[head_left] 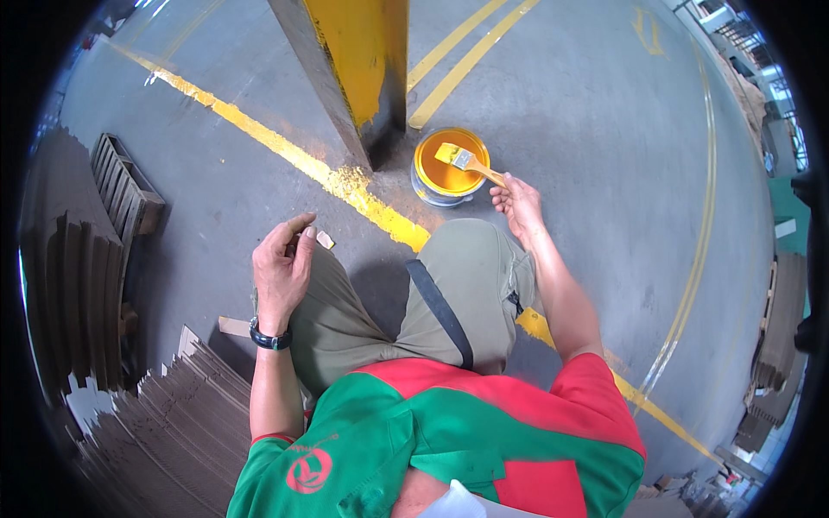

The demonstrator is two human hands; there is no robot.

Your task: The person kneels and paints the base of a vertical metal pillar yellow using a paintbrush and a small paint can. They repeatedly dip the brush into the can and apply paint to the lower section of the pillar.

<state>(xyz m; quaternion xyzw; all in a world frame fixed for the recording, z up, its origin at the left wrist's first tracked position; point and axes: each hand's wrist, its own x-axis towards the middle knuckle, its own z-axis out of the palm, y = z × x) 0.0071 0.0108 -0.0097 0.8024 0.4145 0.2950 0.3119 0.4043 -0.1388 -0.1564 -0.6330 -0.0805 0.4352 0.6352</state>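
Observation:
My right hand grips the wooden handle of a flat paintbrush, its fingers closed near the handle's end. The brush lies over the mouth of a round paint can of yellow-orange paint, and its bristles are coated yellow. The can stands on the floor by the foot of a yellow-painted steel column. My left hand hovers by my left knee, loosely bent, thumb apart from the fingers, with nothing visible in it. A small pale scrap with yellow on it shows just beyond that thumb.
A rough yellow line crosses the grey floor diagonally past the column's base. Stacked brown cardboard sheets stand close at my left, with a wooden pallet farther off. More stacks line the right edge.

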